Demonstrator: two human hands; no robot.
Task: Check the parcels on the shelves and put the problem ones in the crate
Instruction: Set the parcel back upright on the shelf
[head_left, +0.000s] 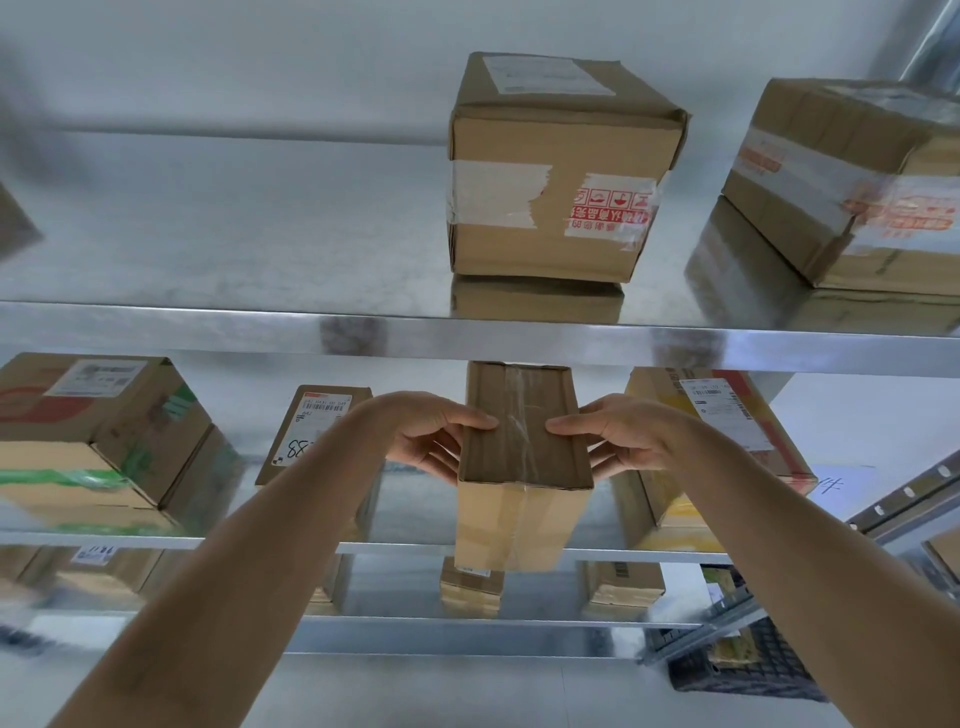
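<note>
Head view, my hands: My left hand (435, 435) and right hand (612, 434) clamp a narrow cardboard box (522, 467) from either side, thumbs lying on its top face, fingers curled under its flanks.
Head view, the box: It is in front of the middle shelf (208, 540), its lower end overlapping that shelf's front edge; I cannot tell whether it touches. Clear tape runs down the middle of its top and front.
Head view, top shelf: On the upper shelf (260, 317) stands a squarish box (561, 171) with white tape and a red-printed sticker. To its right, well apart, sits another taped box (852, 182), partly cut off by the frame edge.
Head view, middle shelf: At the left, a printed carton (98, 436) with green tape. Just left of my left forearm, a flat parcel (311, 431) with a barcode label and handwritten digits. Behind my right hand, a yellow and red parcel (727, 415) with a white label.
Head view, lower shelf: Several small boxes (470, 587) show below, blurred.
Head view, crate: A dark crate (748, 670) sits low at the right, beside the rack, with something yellowish in it that I cannot make out.
</note>
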